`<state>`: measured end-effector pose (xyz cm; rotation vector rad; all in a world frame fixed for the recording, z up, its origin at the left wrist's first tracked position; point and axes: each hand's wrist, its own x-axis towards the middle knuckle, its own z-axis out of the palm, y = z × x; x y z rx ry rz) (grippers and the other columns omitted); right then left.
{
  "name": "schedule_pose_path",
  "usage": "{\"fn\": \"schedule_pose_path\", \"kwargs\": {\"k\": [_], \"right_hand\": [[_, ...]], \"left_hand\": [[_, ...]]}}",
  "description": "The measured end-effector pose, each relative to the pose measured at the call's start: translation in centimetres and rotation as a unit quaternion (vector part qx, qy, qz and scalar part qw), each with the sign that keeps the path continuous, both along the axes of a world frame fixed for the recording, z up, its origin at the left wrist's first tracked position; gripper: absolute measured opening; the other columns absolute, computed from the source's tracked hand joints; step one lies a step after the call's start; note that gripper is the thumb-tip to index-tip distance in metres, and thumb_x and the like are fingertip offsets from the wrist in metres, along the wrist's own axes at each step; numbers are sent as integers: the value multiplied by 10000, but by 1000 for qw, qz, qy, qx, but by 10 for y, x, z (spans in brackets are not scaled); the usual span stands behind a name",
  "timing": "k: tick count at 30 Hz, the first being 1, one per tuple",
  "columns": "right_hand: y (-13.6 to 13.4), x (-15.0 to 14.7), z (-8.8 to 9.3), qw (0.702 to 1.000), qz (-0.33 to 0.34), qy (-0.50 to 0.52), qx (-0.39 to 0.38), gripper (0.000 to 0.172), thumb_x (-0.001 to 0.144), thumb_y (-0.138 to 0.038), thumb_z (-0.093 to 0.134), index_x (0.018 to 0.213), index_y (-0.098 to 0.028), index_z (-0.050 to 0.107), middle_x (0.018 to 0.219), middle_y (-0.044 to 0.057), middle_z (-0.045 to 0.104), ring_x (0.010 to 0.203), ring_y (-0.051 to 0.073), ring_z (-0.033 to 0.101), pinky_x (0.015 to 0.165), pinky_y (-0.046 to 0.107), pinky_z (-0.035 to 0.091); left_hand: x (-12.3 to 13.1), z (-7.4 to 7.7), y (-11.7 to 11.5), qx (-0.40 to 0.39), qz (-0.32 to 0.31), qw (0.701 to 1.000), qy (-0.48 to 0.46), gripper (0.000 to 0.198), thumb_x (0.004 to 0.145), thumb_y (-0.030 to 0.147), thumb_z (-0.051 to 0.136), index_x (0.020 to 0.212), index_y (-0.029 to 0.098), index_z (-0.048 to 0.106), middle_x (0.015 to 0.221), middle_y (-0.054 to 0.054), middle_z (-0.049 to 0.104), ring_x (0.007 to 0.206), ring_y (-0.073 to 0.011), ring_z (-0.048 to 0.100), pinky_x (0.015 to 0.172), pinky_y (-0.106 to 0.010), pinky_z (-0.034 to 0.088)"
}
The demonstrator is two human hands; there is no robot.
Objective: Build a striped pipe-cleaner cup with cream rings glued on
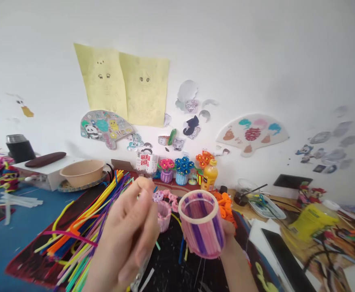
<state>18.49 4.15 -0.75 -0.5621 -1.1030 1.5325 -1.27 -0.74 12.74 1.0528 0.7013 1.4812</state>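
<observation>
While the pink-and-purple striped cup (206, 238) is clasped around its side by the right hand (228, 232), it is held right of the bunched fingers of the left hand (130, 225), axis near upright, open rim (197, 221) tipped slightly their way; whether anything is pinched there cannot be told.

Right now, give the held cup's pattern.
The cup has pink and purple vertical stripes, best seen in the head view.

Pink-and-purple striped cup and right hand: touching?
Touching. The head view shows the right hand gripping the striped cup at its right side.
</observation>
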Motion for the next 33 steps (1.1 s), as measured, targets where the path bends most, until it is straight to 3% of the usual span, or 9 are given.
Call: {"fn": "schedule_pose_path", "kwargs": {"k": [2,5,7,8,11,16,19,22,33], "right_hand": [[-4,5,1,999,-33,14,-8,571,631,-680,725,1005,-248,726,1021,128,751,953,341,710,802,496,571],[-8,15,10,997,-76,10,4,499,632,-551,804,1051,-295,719,1130,77,733,1060,318,679,909,480,541],[-9,21,19,996,-90,-13,27,551,642,-547,801,1111,-278,699,1188,86,711,1129,323,644,959,481,514],[-10,23,23,994,-99,-29,36,562,653,-550,792,1127,-265,690,1211,92,700,1158,326,626,976,476,503],[-11,25,36,978,-176,-95,53,535,713,-531,753,1156,-245,660,1246,92,680,1195,308,600,987,430,499],[-16,7,65,881,-360,-278,129,530,799,-418,689,1269,-213,557,1276,100,642,1149,272,608,941,368,513],[-24,-10,78,827,-412,-350,157,578,781,-384,698,1298,-214,502,1272,119,628,1107,277,622,847,354,543],[-31,-23,85,765,-464,-400,197,622,750,-409,733,1291,-216,493,1204,119,643,1014,281,650,818,383,543],[-38,-28,87,652,-540,-441,297,606,778,-434,700,1301,-225,477,1093,96,620,948,275,630,768,402,537]], "left_hand": [[-4,-3,-1,58,83,978,182,220,863,406,632,759,216,597,340,115,337,270,-29,194,318,-150,121],[-15,-7,5,159,261,834,460,176,822,408,648,815,236,687,392,84,424,352,-76,363,409,-189,225],[-23,-10,10,184,281,752,568,216,827,429,631,942,277,733,438,70,534,364,-98,423,436,-212,262],[-27,-11,13,193,255,733,601,220,839,433,616,953,296,744,482,63,599,371,-104,452,443,-217,282],[-36,-14,17,220,205,715,631,241,877,421,567,786,295,751,600,50,702,445,-117,557,469,-215,338],[-30,-17,22,237,450,674,535,201,927,304,487,929,231,674,830,-15,717,693,-171,648,574,-244,388],[-14,-15,22,313,376,720,491,227,934,214,482,1085,226,651,1092,-56,677,1010,-213,628,855,-295,436],[3,-13,19,368,318,728,483,316,918,137,516,1202,239,612,1197,-54,653,1128,-210,582,959,-317,399],[23,-20,16,454,352,631,522,436,844,-15,490,1197,184,653,1096,-78,714,951,-216,569,846,-352,409]]}}
